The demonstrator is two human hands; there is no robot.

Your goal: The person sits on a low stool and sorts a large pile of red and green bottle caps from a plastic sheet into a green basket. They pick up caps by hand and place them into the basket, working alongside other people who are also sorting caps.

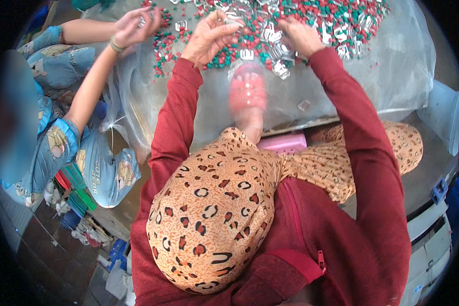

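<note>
Plastic sheeting (392, 71) covers the work surface, where clear clips (280, 69) lie among red and green bits (336, 23). The left hand (208, 38) pinches a clear piece (234, 23) between thumb and fingers; the right hand (302, 38) bends over the clips, its grip impossible to tell. Nearer, a pink sandal (247, 96) shows between the sleeves (171, 115).

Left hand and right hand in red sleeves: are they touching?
Apart; the head view shows red and green pieces between the left hand and right hand.
</note>
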